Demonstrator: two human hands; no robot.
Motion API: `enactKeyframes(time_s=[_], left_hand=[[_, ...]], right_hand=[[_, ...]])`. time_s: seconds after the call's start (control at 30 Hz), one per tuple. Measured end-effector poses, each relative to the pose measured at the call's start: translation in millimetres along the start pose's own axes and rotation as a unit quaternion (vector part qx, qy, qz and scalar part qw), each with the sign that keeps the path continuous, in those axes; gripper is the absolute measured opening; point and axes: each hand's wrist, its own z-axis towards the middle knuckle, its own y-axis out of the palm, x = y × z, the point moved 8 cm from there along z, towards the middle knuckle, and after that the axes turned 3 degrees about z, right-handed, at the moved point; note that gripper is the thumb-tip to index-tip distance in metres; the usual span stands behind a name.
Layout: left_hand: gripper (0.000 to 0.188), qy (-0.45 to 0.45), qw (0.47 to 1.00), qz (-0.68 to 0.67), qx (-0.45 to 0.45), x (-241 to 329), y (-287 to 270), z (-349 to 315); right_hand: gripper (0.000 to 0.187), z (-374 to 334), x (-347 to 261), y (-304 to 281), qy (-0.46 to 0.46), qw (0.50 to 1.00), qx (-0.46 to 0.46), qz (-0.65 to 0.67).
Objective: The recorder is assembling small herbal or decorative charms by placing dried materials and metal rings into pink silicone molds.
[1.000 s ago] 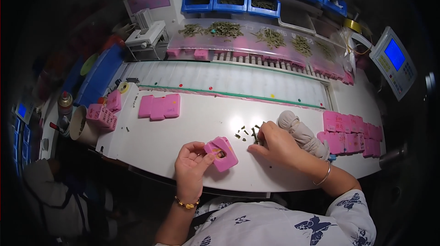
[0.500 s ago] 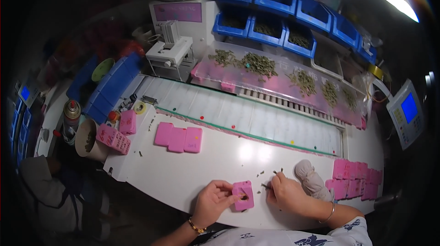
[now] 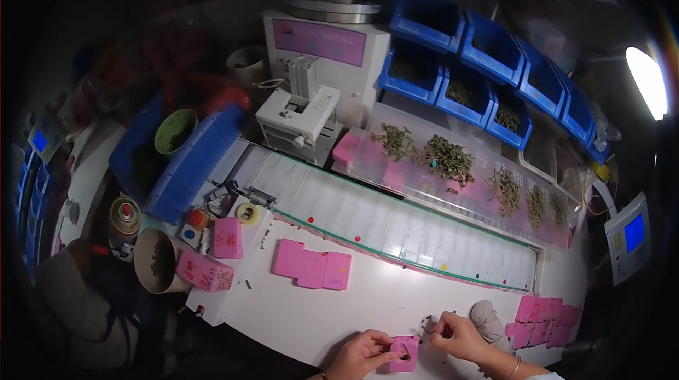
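Observation:
My left hand (image 3: 364, 353) is closed on the edge of a pink block (image 3: 403, 344), which lies near the front edge of the white table. A small hollow with something dark in it shows in the block's upper face. Just to the right, my right hand (image 3: 456, 337) hovers with its fingertips pinched together; what they hold, if anything, cannot be made out. Small dark green bits (image 3: 428, 323) lie between the hands. Beside my right wrist rests a greyish cloth bundle (image 3: 488, 320).
Three joined pink blocks (image 3: 311, 265) lie left of centre, and several more (image 3: 541, 323) at the right. Behind run a long white tray (image 3: 382, 217) and a translucent tray (image 3: 481, 175) with greenish piles. Blue bins (image 3: 463, 100), a white machine (image 3: 300, 114) and a keypad display (image 3: 628, 235) surround the table.
The view has swung, so the table and hands sit lower and further right in the picture. My left hand still grips the pink block; my right hand stays pinched beside it.

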Motion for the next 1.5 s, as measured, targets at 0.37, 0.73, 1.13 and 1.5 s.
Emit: enactKeyframes(time_s=[0.37,0.73,1.13,1.5], left_hand=[[0.025,0.014,0.994,-0.086,0.065,58.2,-45.6,-107.6],[0.017,0.1,0.91,-0.038,0.4,65.8,-154.1,-314.7],[0.024,0.213,0.768,-0.318,0.514,9.4,-102.4,-380.9],[0.027,0.181,0.858,-0.058,0.477,18.3,-151.8,-412.1]], right_hand=[[0.014,-31.9,-64.3,101.1,0.313,0.806,-0.066,0.498],[0.024,-45.4,-230.8,244.1,0.294,0.805,-0.31,0.412],[0.016,-53.6,-245.8,264.8,0.209,0.849,-0.429,0.225],[0.023,-94.0,-244.7,317.6,0.198,0.867,-0.396,0.23]])
